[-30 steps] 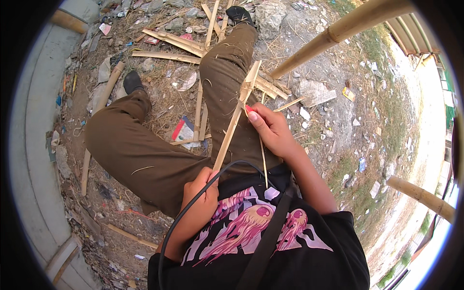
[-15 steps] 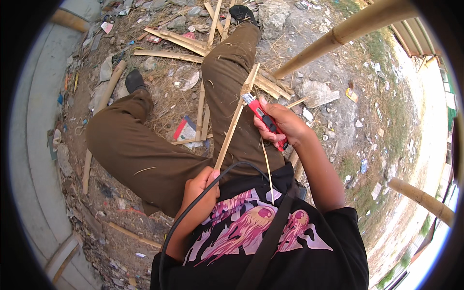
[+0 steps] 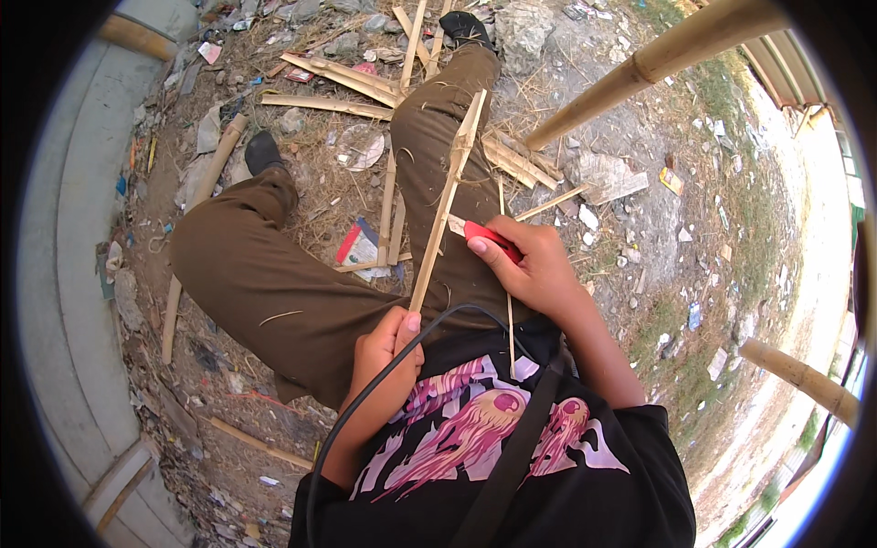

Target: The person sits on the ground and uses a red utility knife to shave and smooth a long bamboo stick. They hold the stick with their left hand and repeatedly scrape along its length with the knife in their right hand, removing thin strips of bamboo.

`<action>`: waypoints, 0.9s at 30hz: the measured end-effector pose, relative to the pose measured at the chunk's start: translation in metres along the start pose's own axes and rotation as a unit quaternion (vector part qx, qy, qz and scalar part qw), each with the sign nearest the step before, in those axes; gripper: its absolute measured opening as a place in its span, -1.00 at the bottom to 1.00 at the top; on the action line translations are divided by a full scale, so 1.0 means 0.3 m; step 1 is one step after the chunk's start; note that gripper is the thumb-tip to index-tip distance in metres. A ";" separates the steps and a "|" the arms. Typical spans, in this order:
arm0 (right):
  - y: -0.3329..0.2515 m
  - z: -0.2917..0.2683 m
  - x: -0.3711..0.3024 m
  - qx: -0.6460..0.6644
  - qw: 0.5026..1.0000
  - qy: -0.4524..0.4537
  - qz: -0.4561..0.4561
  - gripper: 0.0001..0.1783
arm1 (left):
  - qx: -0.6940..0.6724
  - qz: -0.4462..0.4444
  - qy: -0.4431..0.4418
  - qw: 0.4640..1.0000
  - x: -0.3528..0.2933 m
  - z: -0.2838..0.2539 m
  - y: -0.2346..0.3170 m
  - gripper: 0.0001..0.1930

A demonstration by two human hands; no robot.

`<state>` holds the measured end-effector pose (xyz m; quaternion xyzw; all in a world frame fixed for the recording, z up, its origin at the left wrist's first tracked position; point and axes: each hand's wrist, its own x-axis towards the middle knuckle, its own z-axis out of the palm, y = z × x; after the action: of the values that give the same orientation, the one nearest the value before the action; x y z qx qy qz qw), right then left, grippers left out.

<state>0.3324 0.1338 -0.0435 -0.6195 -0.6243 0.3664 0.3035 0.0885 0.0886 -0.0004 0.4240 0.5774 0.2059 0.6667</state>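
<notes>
My left hand [image 3: 385, 353] is closed round the lower end of a split bamboo strip [image 3: 442, 212], which slants up and away over my right thigh. Closed in my right hand [image 3: 533, 260] is a red utility knife [image 3: 491, 239]. Its blade [image 3: 456, 224] points left and meets the strip's right edge about midway along; whether it cuts in cannot be told. Farther up, the strip has a rough node and a split-looking far end. A thin bamboo sliver [image 3: 510, 310] lies across my lap beside my right wrist.
Split bamboo pieces [image 3: 343, 78] lie round my right foot, with more [image 3: 519, 163] beside my right knee. A bamboo pole [image 3: 639, 68] slants across the upper right; another [image 3: 799, 379] juts in at right. Litter and stones cover the ground. A grey wall [image 3: 87, 274] stands at left.
My right hand has turned over and moved down a little. The knife blade has gone from near the strip's node to lower along its edge. My left hand keeps its grip.
</notes>
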 end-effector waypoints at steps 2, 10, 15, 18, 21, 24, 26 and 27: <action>0.005 0.005 -0.007 0.044 0.999 0.011 0.021 -0.56 | -0.016 0.005 0.005 1.000 0.001 0.002 -0.004 -0.62; -0.015 0.009 0.005 -0.008 1.000 0.000 -0.010 -0.55 | 0.110 0.041 0.016 0.993 0.004 -0.005 -0.022 -0.68; 0.002 0.030 0.010 -0.014 1.000 0.013 -0.010 -0.54 | 0.245 0.122 0.061 0.960 -0.008 0.004 -0.012 -0.72; 0.028 0.060 0.010 0.009 0.999 0.050 0.020 -0.57 | 0.291 0.140 0.069 0.944 -0.023 0.019 -0.014 -0.75; 0.052 0.072 0.035 0.069 0.996 0.058 0.026 -0.59 | 0.275 0.137 0.087 0.948 -0.030 0.030 -0.015 -0.76; 0.057 0.044 0.021 0.021 0.999 0.013 -0.037 -0.55 | 0.281 0.134 0.110 0.944 -0.028 0.025 0.007 -0.77; 0.032 0.035 0.015 -0.025 0.996 0.009 -0.090 -0.56 | 0.284 0.138 0.114 0.942 -0.028 0.024 0.031 -0.77; 0.035 0.033 0.017 -0.028 0.995 0.009 -0.093 -0.56 | 0.282 0.152 0.111 0.941 -0.026 0.027 0.026 -0.77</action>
<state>0.3296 0.1376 -0.0579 -0.5702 -0.6869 0.3134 0.3239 0.0958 0.0844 0.0103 0.6514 0.6112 0.1792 0.4122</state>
